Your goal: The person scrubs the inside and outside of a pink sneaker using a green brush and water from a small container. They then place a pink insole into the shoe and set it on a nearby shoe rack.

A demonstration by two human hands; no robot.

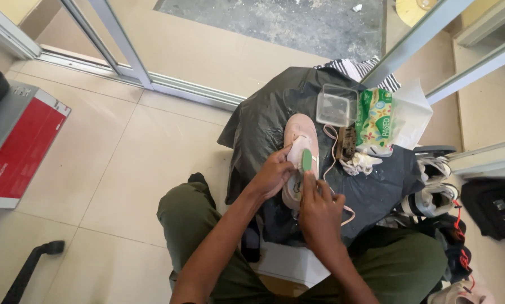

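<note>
The pale pink sneaker (299, 147) lies mid-surface on the black plastic sheet (264, 121). The left hand (272, 174) is closed on its side; the right hand (319, 211) grips a small green-backed brush (306, 161). Recommended: short, light strokes with the shoe steadied.

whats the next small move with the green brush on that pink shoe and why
Probably a short stroke toward the toe. The right hand holds the green brush against the middle of the pink shoe, and the left hand steadies the shoe's side on the black plastic sheet. The toe end lies bare beyond the brush, so it looks like the next patch to reach.
</note>
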